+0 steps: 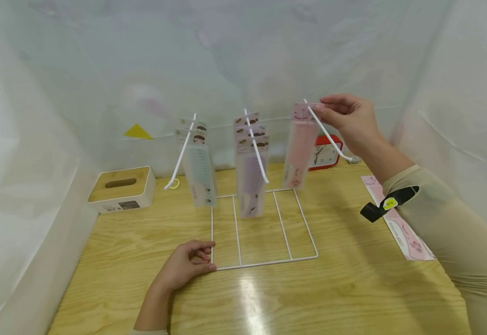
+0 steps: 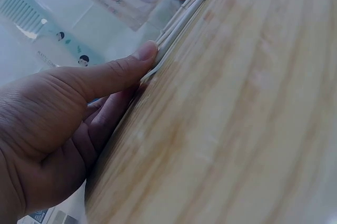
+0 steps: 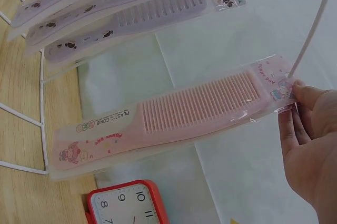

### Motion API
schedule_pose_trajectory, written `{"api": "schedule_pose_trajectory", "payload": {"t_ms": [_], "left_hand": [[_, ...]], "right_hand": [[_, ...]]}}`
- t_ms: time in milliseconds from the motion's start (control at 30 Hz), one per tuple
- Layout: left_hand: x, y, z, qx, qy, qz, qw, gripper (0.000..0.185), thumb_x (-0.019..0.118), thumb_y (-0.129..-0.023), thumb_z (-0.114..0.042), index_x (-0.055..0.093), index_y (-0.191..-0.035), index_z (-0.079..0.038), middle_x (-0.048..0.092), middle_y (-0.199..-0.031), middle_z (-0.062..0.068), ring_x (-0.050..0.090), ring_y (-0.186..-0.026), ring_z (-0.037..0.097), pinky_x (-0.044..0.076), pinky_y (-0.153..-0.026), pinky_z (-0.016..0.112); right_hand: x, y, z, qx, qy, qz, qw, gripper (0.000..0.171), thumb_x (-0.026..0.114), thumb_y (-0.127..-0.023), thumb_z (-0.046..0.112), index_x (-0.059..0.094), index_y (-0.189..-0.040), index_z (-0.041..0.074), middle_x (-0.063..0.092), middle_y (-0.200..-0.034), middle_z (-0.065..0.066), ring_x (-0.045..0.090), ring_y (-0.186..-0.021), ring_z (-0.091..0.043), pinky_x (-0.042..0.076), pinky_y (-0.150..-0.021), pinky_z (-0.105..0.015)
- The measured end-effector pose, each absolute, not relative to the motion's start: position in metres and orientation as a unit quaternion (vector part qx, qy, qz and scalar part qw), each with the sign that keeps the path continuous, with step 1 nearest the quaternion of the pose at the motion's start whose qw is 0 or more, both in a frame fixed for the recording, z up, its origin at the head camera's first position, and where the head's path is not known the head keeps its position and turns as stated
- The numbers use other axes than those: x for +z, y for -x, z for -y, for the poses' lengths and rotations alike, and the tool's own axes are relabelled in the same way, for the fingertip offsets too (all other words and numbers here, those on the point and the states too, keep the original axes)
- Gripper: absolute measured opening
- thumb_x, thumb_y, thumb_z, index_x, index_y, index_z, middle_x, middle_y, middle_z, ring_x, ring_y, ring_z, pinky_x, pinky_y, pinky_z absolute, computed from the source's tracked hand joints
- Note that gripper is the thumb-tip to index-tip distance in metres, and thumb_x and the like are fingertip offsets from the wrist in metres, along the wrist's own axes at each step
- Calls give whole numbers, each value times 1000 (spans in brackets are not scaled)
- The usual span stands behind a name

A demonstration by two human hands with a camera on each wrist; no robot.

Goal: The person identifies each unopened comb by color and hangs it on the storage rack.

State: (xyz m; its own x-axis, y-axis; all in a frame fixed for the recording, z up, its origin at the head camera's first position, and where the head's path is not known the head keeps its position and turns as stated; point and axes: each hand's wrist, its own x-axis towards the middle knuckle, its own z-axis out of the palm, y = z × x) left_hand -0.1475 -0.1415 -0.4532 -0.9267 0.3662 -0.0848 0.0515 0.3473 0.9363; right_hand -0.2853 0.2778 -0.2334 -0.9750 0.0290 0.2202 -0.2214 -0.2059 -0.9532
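My right hand (image 1: 352,122) pinches the top of a packaged pink comb (image 1: 301,146) at the right hook of a white wire rack (image 1: 264,264). In the right wrist view, the hook's wire meets the card top of the pink comb (image 3: 200,105). My left hand (image 1: 183,264) grips the rack's front left corner, with the thumb (image 2: 118,72) on the wire in the left wrist view. Several packaged purple combs (image 1: 252,179) hang from the middle hook. Packaged green combs (image 1: 201,170) hang on the left one.
Behind the rack stands a red-framed clock (image 1: 324,156). A tissue box (image 1: 122,188) with a wooden lid is at the back left, beside a small yellow ring (image 1: 175,184). More pink packages (image 1: 408,235) lie under the right forearm. Pale sheeting (image 1: 226,56) surrounds the wooden table (image 1: 335,298).
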Motion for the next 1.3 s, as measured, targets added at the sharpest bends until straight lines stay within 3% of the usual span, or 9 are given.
{"api": "schedule_pose_trajectory", "payload": {"t_ms": [267,500,800,967,1133,1300], "left_hand": [[-454,148,142,558,-126,-809,140,55,87,-77,-10,65,-125,3,63,-108,16,62,-93,15,59,-80,20],[-454,149,146,559,-130,-808,138,54,86,-78,-11,65,-126,2,63,-109,16,61,-94,15,59,-81,21],[-454,149,147,563,-124,-805,138,55,86,-77,-11,65,-126,2,63,-109,17,62,-93,15,59,-80,20],[-454,147,148,558,-123,-809,137,55,87,-77,-12,66,-126,1,63,-109,16,62,-94,17,59,-79,20],[-451,146,149,553,-121,-812,139,55,87,-77,-13,65,-127,1,63,-109,15,62,-95,19,59,-80,21],[-450,148,150,551,-123,-815,131,54,86,-77,-12,66,-126,1,64,-109,15,62,-94,17,59,-80,21]], "right_hand": [[-241,275,-294,740,-86,662,86,35,82,-81,6,71,-115,3,75,-97,2,71,-92,-9,59,-81,-17],[-272,266,-326,624,-90,774,61,32,75,-90,13,71,-122,13,75,-103,12,68,-95,-4,57,-80,-13],[-333,263,-375,464,-78,882,21,49,73,-93,21,59,-136,2,68,-99,29,67,-93,5,55,-77,-13],[-371,262,-404,448,-83,890,15,49,75,-90,12,59,-136,0,65,-100,32,67,-91,2,57,-75,-14],[-395,269,-430,406,-85,909,34,50,74,-91,14,59,-136,-1,65,-102,29,68,-92,-2,56,-73,-12],[-408,276,-449,379,-78,920,59,46,73,-92,12,60,-134,-2,74,-111,2,69,-91,-4,54,-70,-11]]}}
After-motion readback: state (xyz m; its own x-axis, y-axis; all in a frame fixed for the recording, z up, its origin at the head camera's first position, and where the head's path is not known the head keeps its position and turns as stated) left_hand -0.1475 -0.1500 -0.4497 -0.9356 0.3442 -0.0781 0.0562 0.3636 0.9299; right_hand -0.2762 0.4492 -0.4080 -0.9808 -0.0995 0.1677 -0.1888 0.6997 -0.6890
